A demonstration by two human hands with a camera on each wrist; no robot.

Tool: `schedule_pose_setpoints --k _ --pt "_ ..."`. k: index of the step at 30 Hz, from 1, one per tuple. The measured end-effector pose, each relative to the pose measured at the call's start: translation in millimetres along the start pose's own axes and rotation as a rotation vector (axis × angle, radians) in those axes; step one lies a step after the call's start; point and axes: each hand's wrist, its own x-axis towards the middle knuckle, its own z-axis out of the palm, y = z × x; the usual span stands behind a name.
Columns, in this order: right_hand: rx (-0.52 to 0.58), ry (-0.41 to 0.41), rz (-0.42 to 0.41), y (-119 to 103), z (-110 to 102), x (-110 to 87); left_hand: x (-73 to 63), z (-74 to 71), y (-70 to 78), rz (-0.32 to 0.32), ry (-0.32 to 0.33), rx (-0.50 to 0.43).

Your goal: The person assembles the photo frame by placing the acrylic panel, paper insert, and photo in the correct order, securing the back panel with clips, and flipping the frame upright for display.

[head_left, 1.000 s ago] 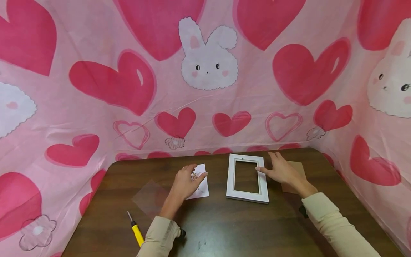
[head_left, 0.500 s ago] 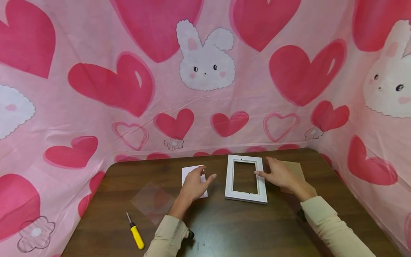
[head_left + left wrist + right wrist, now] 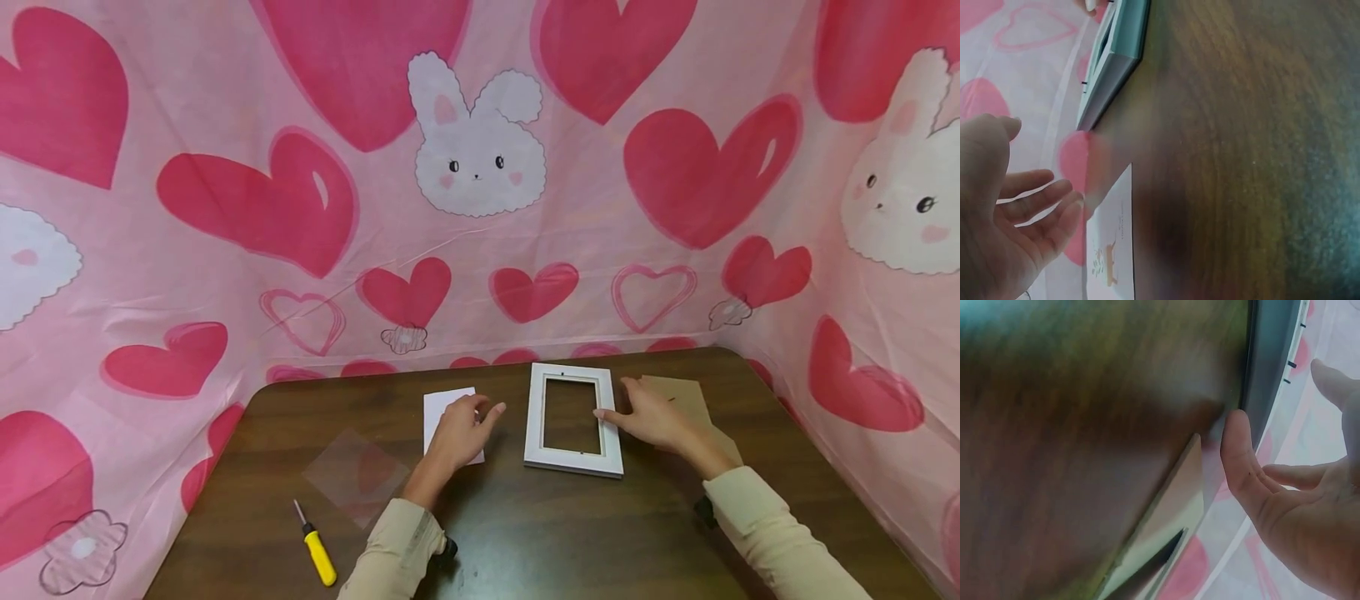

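Observation:
Over a white printed card (image 3: 442, 408) hovers my left hand (image 3: 459, 433), its fingers loosely bent and holding nothing. The left wrist view shows a gap between those fingers and the card (image 3: 1110, 244). A white picture frame (image 3: 534, 417) with an open middle lies flat to the right of the card. My right hand (image 3: 654, 417) is at the frame's right side, thumb above its edge and the other fingers beside it. In the right wrist view a fingertip is close to the frame's side (image 3: 1272, 362); whether it touches is unclear. Nothing is gripped there.
A brown backing board (image 3: 684, 396) with a stand piece lies partly beneath the right forearm. To the left are a clear sheet (image 3: 356, 479) and a yellow-handled screwdriver (image 3: 318, 554). Pink heart-patterned cloth (image 3: 480, 242) surrounds the brown table (image 3: 555, 533).
My left hand has shifted right across the card, covering its printed middle and uncovering its left part. My right hand has stayed beside the frame, with slight movement. The head view has shifted a little.

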Motion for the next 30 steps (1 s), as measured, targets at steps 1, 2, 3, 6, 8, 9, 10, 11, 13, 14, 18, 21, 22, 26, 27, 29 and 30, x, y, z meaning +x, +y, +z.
schedule_pose_setpoints --k 1,2,3,6,8,9,10,11,13,14,18,21,22,26,27,29,30 --pt "0.0 0.003 -0.003 0.7 0.6 -0.1 0.9 1.4 0.3 -0.008 -0.009 0.001" --pt "0.0 0.005 -0.004 0.9 1.1 -0.2 1.6 2.8 0.7 -0.018 -0.016 -0.003" --pt "0.001 0.009 -0.007 1.1 1.6 -0.4 2.6 4.3 1.0 -0.022 -0.022 -0.002" --pt "-0.001 0.021 -0.008 1.8 2.8 0.0 6.8 8.7 1.8 -0.027 -0.036 0.008" --pt "-0.001 0.024 -0.006 1.9 3.3 0.9 10.1 11.1 2.9 -0.027 -0.043 0.018" --pt "0.002 0.025 -0.002 1.8 3.4 1.3 12.0 12.3 3.4 -0.025 -0.048 0.024" --pt "0.004 0.025 -0.001 1.8 3.7 1.7 13.8 13.4 4.0 -0.027 -0.055 0.029" --pt "0.006 0.024 0.001 1.9 3.9 1.9 15.5 14.6 4.5 -0.026 -0.062 0.038" --pt "0.011 0.021 0.007 2.4 4.8 2.4 18.5 17.4 5.7 -0.032 -0.076 0.049" --pt "0.01 0.019 0.009 2.6 5.4 2.5 19.8 19.0 6.0 -0.033 -0.082 0.057" --pt "0.011 0.02 0.004 2.6 7.3 2.5 23.7 25.0 7.0 -0.043 -0.093 0.08" --pt "0.02 0.026 0.001 0.9 7.3 2.7 26.2 28.7 8.1 -0.052 -0.092 0.072" --pt "0.021 0.027 0.002 0.1 7.1 2.8 27.1 29.8 8.4 -0.054 -0.092 0.068" --pt "0.029 0.027 0.007 -2.7 6.9 4.9 31.1 33.5 10.1 -0.061 -0.097 0.062" --pt "0.027 0.028 0.01 -3.0 7.2 5.7 32.3 34.2 10.9 -0.061 -0.097 0.062" --pt "0.024 0.029 0.015 -3.4 7.2 7.2 34.6 35.5 12.9 -0.064 -0.095 0.056" --pt "0.024 0.028 0.021 -3.3 7.6 7.9 35.9 36.3 13.9 -0.065 -0.095 0.054"
